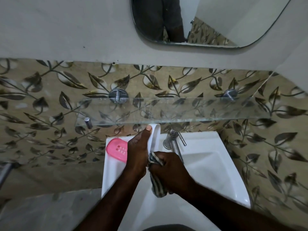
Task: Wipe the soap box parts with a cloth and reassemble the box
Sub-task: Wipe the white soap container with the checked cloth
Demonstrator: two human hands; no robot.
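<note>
My left hand [137, 152] grips a white soap box part [155, 137], held on edge above the sink with my thumb along its side. My right hand [168, 170] holds a striped grey cloth [157, 185] bunched against the lower end of that white part; the cloth's tail hangs below my fingers. A pink perforated soap box part [116, 150] lies flat on the sink's back left ledge, partly hidden by my left hand.
The white sink [216, 172] fills the middle, with a steel tap [173, 142] just right of my hands. A glass shelf [166, 112] juts from the leaf-patterned tiled wall just above the white part. A mirror [200, 22] hangs higher up.
</note>
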